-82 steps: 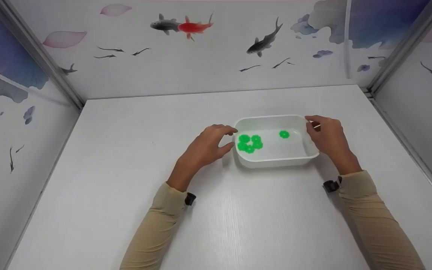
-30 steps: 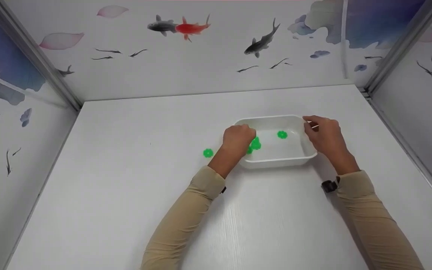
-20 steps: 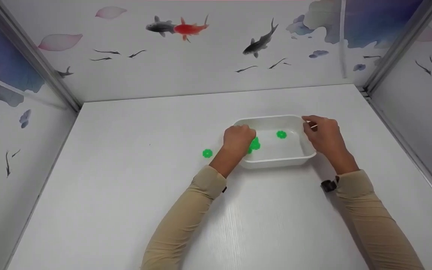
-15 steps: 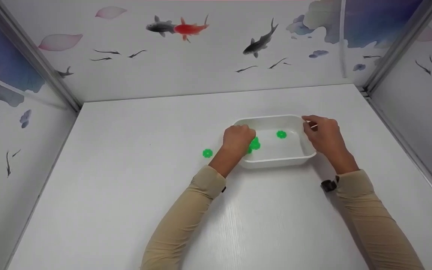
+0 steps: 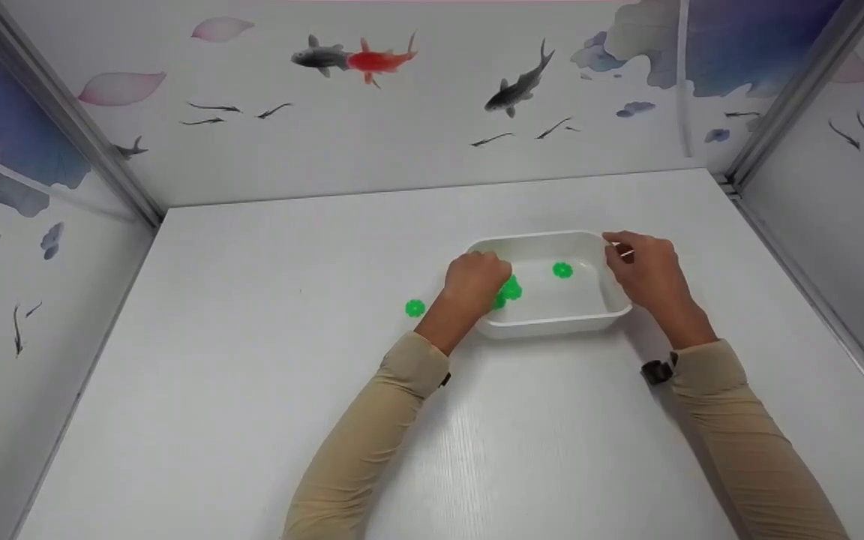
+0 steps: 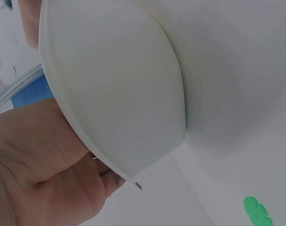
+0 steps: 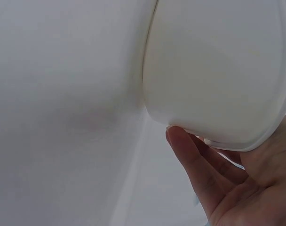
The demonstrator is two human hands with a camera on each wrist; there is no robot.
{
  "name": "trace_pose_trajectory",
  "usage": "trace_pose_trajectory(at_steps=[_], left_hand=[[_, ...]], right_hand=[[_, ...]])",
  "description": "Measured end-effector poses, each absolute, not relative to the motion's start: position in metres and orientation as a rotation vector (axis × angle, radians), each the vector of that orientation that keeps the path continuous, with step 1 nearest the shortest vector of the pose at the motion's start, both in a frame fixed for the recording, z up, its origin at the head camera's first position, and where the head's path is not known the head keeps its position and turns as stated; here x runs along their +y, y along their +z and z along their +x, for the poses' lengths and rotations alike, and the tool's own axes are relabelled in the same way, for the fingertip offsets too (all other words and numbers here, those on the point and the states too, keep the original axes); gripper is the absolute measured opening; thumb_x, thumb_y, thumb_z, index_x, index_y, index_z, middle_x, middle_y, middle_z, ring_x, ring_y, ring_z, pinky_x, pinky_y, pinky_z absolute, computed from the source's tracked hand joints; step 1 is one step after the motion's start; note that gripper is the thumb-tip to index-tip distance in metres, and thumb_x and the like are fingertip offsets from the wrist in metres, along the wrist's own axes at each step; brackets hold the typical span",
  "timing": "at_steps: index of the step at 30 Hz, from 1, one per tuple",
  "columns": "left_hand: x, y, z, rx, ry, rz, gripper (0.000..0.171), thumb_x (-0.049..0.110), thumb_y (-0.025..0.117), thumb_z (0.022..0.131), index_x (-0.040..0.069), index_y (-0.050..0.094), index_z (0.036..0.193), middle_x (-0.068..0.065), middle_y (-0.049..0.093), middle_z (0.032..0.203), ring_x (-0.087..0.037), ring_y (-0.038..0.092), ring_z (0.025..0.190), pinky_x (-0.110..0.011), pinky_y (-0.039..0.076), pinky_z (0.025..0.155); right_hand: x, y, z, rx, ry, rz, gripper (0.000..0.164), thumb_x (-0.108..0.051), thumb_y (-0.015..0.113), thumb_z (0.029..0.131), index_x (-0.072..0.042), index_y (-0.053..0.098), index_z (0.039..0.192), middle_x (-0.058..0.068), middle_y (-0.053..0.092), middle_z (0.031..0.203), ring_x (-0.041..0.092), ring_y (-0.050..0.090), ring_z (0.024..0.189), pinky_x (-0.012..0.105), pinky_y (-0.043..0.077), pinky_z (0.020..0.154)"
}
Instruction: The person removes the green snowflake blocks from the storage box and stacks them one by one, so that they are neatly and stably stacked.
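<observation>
A white rectangular plastic tub (image 5: 552, 323) stands on the table, right of the middle. Inside lie green flower-shaped pieces: one alone (image 5: 562, 270) towards the right, and a cluster (image 5: 511, 287) partly covered by my left hand (image 5: 469, 281). That hand reaches over the tub's left end with fingers bent down inside; the wall hides its fingertips in the left wrist view, so I cannot tell what they hold. My right hand (image 5: 649, 270) grips the tub's right end at the rim, thumb and fingers about the edge. Another green flower piece (image 5: 415, 308) lies on the table beside my left wrist.
The white table (image 5: 252, 360) runs back to a wall panel (image 5: 402, 135) printed with fish and petals. Similar side panels with metal corner posts stand left and right. A dark wrist camera (image 5: 657, 372) is strapped at my right cuff.
My left hand has moved right from beside the tub to inside its left end, and stays there over the last second. A green piece shows on the table. My right hand keeps its grip.
</observation>
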State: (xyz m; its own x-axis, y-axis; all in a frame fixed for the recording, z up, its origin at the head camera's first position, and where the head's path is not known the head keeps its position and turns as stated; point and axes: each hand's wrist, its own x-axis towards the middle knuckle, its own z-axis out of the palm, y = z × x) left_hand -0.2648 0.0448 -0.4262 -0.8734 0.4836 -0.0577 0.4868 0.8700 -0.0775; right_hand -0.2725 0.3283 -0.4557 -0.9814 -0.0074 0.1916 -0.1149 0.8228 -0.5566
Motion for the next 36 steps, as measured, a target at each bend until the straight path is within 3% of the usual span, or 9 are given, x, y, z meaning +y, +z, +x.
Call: trace_pose_trajectory(at_steps=[9,17,29,36], left_hand=[[0.037,-0.422,-0.265,2.982,0.076,0.827,0.024,0.013,0.077,0.102,0.013,0.075,0.126,-0.006,0.071,0.12,-0.017,0.061,0.093,-0.033,0.066,0.088],[0.025,-0.419,-0.262,3.01,0.284,0.936,0.02,0.009,0.069,0.104,0.007,0.071,0.124,-0.009,0.072,0.12,-0.02,0.068,0.103,-0.031,0.064,0.085],[-0.009,-0.42,-0.254,3.039,0.577,1.066,0.04,0.016,0.076,0.102,0.008,0.068,0.14,-0.01,0.07,0.137,-0.024,0.066,0.128,-0.032,0.06,0.106],[-0.036,-0.428,-0.25,3.009,0.765,1.172,0.04,0.011,0.075,0.101,0.004,0.068,0.14,-0.014,0.069,0.138,-0.027,0.065,0.131,-0.033,0.058,0.11]], right_hand=[[0.328,-0.456,-0.272,-2.82,0.852,0.104,0.038,-0.014,0.059,0.11,-0.001,0.067,0.144,0.03,0.074,0.126,0.046,0.075,0.112,0.06,0.063,0.095],[0.327,-0.455,-0.272,-2.84,0.86,0.087,0.039,-0.015,0.059,0.11,-0.001,0.067,0.145,0.03,0.073,0.128,0.046,0.074,0.114,0.061,0.062,0.097],[0.327,-0.454,-0.272,-2.814,0.849,0.109,0.037,-0.013,0.06,0.109,-0.001,0.068,0.143,0.03,0.075,0.124,0.045,0.076,0.11,0.06,0.063,0.093],[0.326,-0.454,-0.272,-2.818,0.867,0.102,0.037,-0.013,0.06,0.109,-0.001,0.068,0.143,0.031,0.075,0.125,0.045,0.076,0.111,0.06,0.063,0.095]])
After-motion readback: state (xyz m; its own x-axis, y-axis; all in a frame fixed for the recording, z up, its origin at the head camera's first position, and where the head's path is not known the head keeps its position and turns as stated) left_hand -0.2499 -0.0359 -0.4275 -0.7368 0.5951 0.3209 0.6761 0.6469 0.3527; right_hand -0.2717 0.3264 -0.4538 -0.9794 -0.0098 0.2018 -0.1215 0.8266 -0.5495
